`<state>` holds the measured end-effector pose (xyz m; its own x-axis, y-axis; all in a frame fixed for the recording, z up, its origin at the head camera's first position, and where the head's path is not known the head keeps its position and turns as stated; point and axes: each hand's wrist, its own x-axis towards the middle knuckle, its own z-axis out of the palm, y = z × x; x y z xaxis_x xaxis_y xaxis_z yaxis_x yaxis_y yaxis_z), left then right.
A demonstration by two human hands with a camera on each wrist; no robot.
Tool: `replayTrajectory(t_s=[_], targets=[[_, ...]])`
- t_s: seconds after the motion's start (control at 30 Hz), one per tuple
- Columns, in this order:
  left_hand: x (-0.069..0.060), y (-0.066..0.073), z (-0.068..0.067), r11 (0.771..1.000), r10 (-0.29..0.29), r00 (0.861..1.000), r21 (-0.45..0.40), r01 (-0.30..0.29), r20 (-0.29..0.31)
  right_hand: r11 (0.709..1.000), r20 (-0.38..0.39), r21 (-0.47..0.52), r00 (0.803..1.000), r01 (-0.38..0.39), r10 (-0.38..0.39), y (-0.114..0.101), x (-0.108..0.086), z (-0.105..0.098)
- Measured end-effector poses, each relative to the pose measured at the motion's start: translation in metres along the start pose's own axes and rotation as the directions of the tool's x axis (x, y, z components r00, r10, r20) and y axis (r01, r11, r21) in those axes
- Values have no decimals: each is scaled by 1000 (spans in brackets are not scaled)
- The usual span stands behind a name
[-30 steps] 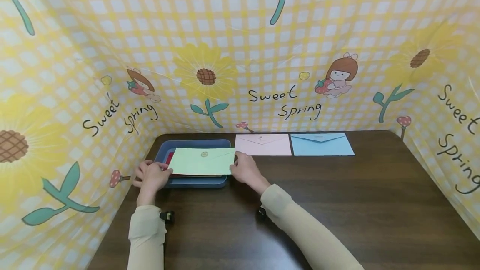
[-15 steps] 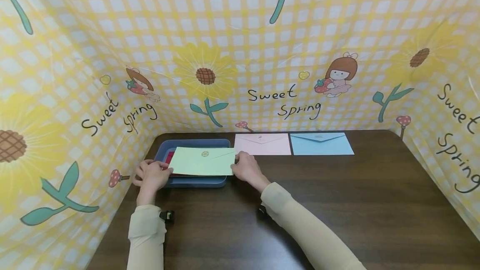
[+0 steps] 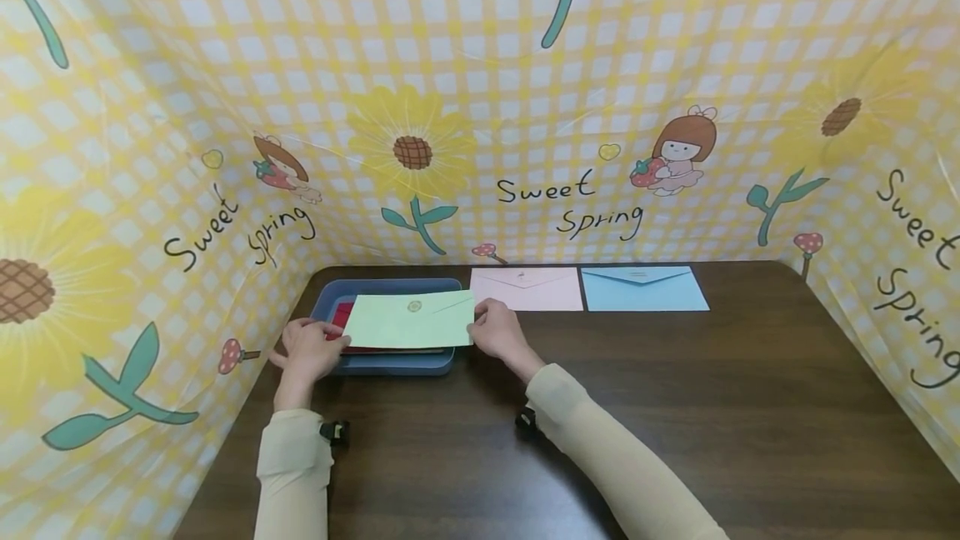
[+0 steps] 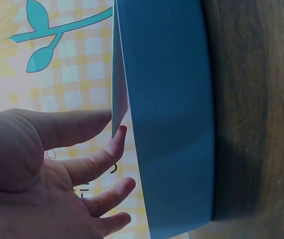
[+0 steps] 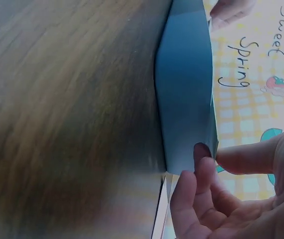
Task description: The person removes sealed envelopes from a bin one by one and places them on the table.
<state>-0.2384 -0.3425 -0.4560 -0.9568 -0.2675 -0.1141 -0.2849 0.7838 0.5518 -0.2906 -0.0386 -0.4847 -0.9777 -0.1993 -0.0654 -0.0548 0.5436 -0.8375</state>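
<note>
A pale green envelope (image 3: pixel 411 322) with a round seal lies level above the blue tray (image 3: pixel 393 366), over red paper items (image 3: pixel 342 315) that it mostly hides. My left hand (image 3: pixel 306 348) pinches its near left corner between thumb and index finger, the other fingers spread apart. At the opposite end, my right hand (image 3: pixel 498 330) pinches the right edge. In the left wrist view the envelope (image 4: pixel 118 74) shows edge-on above the rim of the tray (image 4: pixel 169 109). The right wrist view has my right thumb on top and curled fingers below the envelope's edge, beside the tray (image 5: pixel 184 89).
Right of the tray, a pink envelope (image 3: pixel 527 290) and a blue envelope (image 3: pixel 645 288) lie side by side along the back edge of the dark wooden table (image 3: pixel 637 390). A yellow checked cloth (image 3: pixel 525 107) surrounds the table at the back and sides.
The green envelope has shifted slightly to the right and its right end sits a little farther back. Both hands have moved along with it. The pink and blue envelopes stay put.
</note>
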Motion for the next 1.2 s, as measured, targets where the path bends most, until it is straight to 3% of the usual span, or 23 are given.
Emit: replayTrajectory(t_s=[0.37, 0.67, 0.97, 1.2], targets=[[1, -1, -2, 999, 28, 999, 40, -29, 31, 986, 5, 143, 996, -86, 86, 3, -2, -5], [2, -3, -2, 998, 58, 998, 11, -59, 37, 965, -3, 215, 988, -147, 151, 4, -3, -8], [4, -3, -2, 998, 65, 997, 2, -65, 43, 946, 0, 281, 985, -163, 170, 8, -2, -14], [3, -2, 1, 999, 50, 998, 20, -51, 46, 947, -9, 274, 984, -167, 177, 15, -5, -21]])
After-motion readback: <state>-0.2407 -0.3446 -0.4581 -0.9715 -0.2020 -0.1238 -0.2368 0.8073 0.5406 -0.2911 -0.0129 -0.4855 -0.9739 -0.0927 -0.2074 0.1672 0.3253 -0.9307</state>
